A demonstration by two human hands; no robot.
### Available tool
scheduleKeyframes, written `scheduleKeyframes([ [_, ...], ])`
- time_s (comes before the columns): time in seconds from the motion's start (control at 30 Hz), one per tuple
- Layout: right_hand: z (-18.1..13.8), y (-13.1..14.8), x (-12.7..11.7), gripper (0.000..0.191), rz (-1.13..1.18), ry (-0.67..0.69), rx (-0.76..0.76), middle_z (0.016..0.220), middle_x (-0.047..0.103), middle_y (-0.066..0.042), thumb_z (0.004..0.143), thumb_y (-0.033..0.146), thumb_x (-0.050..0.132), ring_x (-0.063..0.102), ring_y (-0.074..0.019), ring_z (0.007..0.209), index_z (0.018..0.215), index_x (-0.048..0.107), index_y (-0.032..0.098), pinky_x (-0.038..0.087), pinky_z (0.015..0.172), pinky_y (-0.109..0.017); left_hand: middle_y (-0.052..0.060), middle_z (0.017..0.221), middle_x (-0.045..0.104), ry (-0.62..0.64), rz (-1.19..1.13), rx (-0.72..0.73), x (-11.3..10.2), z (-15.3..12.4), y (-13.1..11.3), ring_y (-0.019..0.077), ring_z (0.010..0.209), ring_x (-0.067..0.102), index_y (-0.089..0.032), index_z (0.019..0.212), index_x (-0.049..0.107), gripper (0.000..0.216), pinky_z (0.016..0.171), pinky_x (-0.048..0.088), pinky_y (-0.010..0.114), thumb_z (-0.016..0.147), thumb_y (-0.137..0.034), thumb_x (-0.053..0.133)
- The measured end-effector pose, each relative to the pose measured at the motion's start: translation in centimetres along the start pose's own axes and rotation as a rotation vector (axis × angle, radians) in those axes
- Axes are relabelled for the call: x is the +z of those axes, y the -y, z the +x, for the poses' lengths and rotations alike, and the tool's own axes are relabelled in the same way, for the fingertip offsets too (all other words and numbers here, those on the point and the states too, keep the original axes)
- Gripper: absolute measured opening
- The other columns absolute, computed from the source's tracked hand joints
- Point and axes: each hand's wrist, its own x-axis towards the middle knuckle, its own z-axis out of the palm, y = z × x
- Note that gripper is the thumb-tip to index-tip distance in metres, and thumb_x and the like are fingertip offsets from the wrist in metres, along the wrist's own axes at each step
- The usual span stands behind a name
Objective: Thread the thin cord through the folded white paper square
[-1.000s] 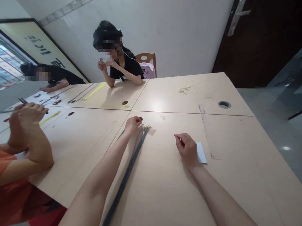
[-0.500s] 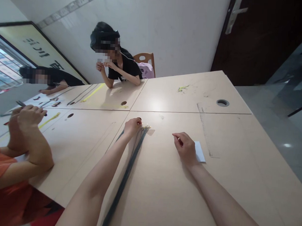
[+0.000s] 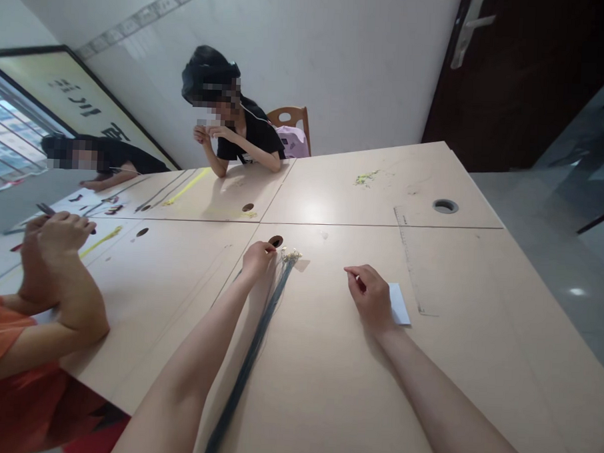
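Observation:
A long bundle of thin blue-grey strands (image 3: 257,345) runs up the table from the bottom edge, with small gold-coloured tips (image 3: 291,255) at its far end. Just left of those tips is my left hand (image 3: 258,261), its thumb and forefinger pinched together. Whether a strand is between them is too small to see. A bit of dark strand shows at its left side. My right hand (image 3: 369,297) rests on the table to the right of the bundle, fingers curled and fingertips pinched; anything in them cannot be made out. Partly behind this hand lies a white paper (image 3: 399,304).
A clear ruler (image 3: 409,261) lies right of the paper. Beyond are cable holes (image 3: 446,206) and green-yellow scraps (image 3: 367,178). A person in orange (image 3: 64,276) leans on the table at left; a person in black (image 3: 251,131) sits across, another farther left.
My left hand has moved slightly left, off the gold-coloured tips, uncovering them and the table hole behind. My right hand has stayed in place.

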Motion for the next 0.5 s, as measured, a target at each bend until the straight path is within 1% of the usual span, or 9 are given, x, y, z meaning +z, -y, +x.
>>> scheduleKeyframes([
  [0.1,0.05,0.09,0.0,0.016,0.001,-0.008,-0.006,0.074,0.057,-0.002,0.084,0.017,0.045,0.046,-0.0111,0.057,0.09,0.06,0.019,0.04,0.057,-0.026,0.006,0.088,0.067,-0.002,-0.034,-0.023,0.04,-0.01,0.05,0.0187,0.078,0.058,-0.02,0.074,0.068,0.015,0.062,0.037,0.025,0.069,-0.027,0.054],
  [0.27,0.03,0.1,0.02,0.016,-0.001,-0.005,-0.002,0.075,0.057,-0.002,0.084,0.018,0.045,0.045,-0.0111,0.056,0.091,0.06,0.019,0.041,0.056,-0.026,0.006,0.084,0.067,-0.029,-0.085,-0.067,-0.28,0.05,-0.15,0.0186,0.077,0.058,-0.02,0.074,0.067,0.015,0.063,0.037,0.025,0.069,-0.026,0.055],
  [0.5,-0.01,-0.02,0.01,0.016,0.005,-0.013,0.0,0.074,0.058,-0.002,0.084,0.019,0.045,0.047,-0.0116,0.057,0.09,0.06,0.02,0.041,0.057,-0.027,0.004,0.075,0.066,-0.027,-0.207,-0.138,-0.94,-0.09,-0.28,0.0151,0.064,0.057,-0.018,0.073,0.067,0.015,0.055,0.036,0.023,0.068,-0.028,0.056],
])
